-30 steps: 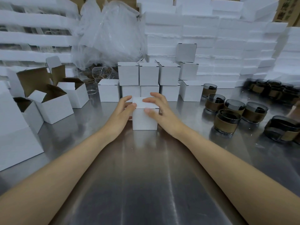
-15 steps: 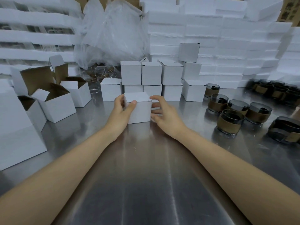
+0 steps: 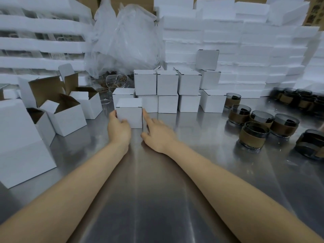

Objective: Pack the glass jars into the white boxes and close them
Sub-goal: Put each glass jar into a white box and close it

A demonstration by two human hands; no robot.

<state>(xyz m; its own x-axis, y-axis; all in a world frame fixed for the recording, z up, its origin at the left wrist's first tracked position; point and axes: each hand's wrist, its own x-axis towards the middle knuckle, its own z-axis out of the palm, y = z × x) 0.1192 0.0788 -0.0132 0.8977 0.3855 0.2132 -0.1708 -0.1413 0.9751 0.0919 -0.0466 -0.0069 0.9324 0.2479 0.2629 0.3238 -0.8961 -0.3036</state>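
On a steel counter [image 3: 157, 207], two forearms [image 3: 228, 181] reach away from the viewer. The left hand [image 3: 119, 128] holds a closed box [image 3: 129, 115], with its fingers against the box's left wall and its thumb on the front face. The right hand [image 3: 158, 135] lies open, its straight forefinger touching the box's right side, apparently to steady or steer it. The box stands upright on the counter just in front of a stack of closed boxes [image 3: 167, 83], probably so it can join the finished ones. To the left, open boxes [image 3: 68, 118] stand with flaps raised, ready for filling. To the right are glass jars [image 3: 255, 137] with brown bands, not yet packed. Farthest back are a crumpled plastic bag [image 3: 126, 41] and piled white foam slabs [image 3: 245, 41].
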